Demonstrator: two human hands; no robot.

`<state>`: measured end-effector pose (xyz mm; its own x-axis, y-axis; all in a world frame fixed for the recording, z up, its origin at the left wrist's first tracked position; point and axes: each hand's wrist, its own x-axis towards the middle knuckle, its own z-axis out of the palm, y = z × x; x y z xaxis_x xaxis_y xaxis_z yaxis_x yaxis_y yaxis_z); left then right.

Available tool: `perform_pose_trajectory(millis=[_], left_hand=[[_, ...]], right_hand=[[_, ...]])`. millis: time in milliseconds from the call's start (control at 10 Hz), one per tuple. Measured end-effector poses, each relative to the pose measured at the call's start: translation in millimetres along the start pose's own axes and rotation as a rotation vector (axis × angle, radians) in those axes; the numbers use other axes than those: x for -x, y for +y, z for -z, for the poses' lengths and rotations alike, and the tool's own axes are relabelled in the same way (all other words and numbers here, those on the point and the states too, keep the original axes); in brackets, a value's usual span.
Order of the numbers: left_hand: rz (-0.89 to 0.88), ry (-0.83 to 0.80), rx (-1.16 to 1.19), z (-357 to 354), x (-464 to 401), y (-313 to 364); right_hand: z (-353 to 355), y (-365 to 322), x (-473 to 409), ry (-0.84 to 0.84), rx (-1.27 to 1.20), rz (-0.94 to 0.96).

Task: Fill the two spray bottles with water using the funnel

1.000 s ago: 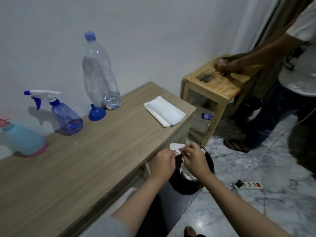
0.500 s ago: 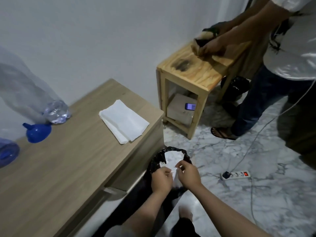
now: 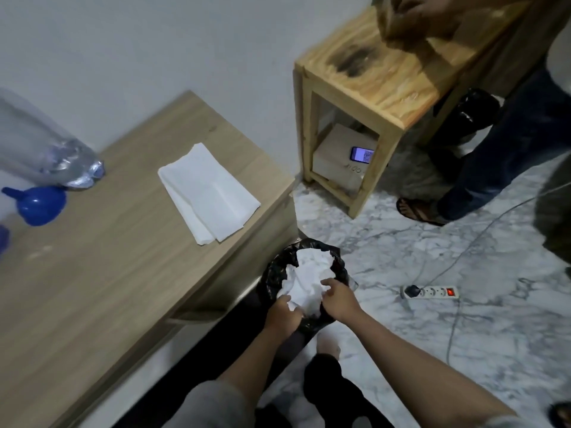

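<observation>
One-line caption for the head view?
Both hands press crumpled white paper into a black-lined bin beside the table.

Home room, marble floor [image 3: 386, 304], wooden table [image 3: 108, 273], power strip [image 3: 432, 292]

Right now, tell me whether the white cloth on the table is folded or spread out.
Folded. The white cloth lies flat on the table in stacked layers, their edges stepped at its near end.

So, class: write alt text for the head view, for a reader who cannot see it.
Both hands, left and right, press crumpled white paper into a black-lined bin on the floor beside a wooden table, where a blue funnel and folded cloth lie.
</observation>
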<state>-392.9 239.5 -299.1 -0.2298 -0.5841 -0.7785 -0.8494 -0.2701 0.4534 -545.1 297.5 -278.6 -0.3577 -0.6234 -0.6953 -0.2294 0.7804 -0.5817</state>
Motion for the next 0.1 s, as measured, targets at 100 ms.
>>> perform_pose_trajectory(millis=[100], left_hand=[[-0.044, 0.058, 0.121, 9.1, 27.4, 6.0]], right_hand=[[-9.7, -3.6, 6.7, 0.038, -0.030, 0.012]])
